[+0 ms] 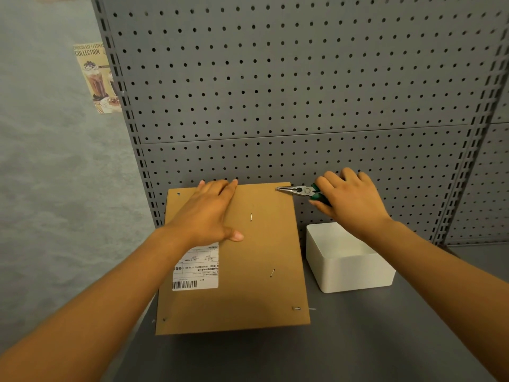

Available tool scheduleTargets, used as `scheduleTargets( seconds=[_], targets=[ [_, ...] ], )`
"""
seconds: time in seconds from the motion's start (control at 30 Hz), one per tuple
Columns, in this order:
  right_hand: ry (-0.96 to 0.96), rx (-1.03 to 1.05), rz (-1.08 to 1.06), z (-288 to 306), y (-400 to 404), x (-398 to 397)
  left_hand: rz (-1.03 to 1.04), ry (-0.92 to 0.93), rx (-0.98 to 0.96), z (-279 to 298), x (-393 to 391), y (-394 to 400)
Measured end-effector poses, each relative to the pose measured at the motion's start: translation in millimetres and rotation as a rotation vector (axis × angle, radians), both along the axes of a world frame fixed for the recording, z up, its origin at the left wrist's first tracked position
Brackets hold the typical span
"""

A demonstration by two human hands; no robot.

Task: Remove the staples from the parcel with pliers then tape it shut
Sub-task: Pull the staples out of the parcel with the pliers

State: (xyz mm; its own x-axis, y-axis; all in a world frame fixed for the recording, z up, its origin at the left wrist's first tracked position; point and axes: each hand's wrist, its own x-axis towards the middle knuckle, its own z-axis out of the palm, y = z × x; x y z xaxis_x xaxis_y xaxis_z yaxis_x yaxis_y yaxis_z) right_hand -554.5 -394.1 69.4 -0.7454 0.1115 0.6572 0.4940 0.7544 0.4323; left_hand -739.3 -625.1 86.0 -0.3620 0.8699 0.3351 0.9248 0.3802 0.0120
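A flat brown cardboard parcel with a white shipping label lies on the grey shelf. My left hand rests flat on its far left part, fingers straight. My right hand grips green-handled needle-nose pliers, whose tips touch the parcel's far right corner. Metal staples show on the parcel: one in the middle, one lower, one at the near right corner.
A white open box stands right of the parcel. A grey pegboard wall rises right behind the parcel. The grey shelf surface extends toward me. A poster hangs on the left wall.
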Motion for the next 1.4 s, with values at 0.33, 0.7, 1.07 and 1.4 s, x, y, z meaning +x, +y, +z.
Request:
scheduleTargets(
  seconds=[0.33, 0.7, 1.07, 1.4],
  targets=[
    [-0.009, 0.021, 0.008, 3.1, -0.5, 1.0, 0.0, 0.022, -0.002, -0.9, -0.1, -0.4],
    [0.006, 0.029, -0.004, 3.4, -2.5, -0.2, 0.004, 0.029, -0.003, -1.1, 0.7, -1.3],
    [0.009, 0.049, -0.033, 3.1, -5.4, -1.1, 0.004, 0.032, -0.005, -2.4, -1.6, -0.5],
    [0.017, 0.03, -0.046, 0.7, -8.1, -4.9, -0.003, 0.026, -0.001, -3.2, -4.9, 0.4]
  ],
)
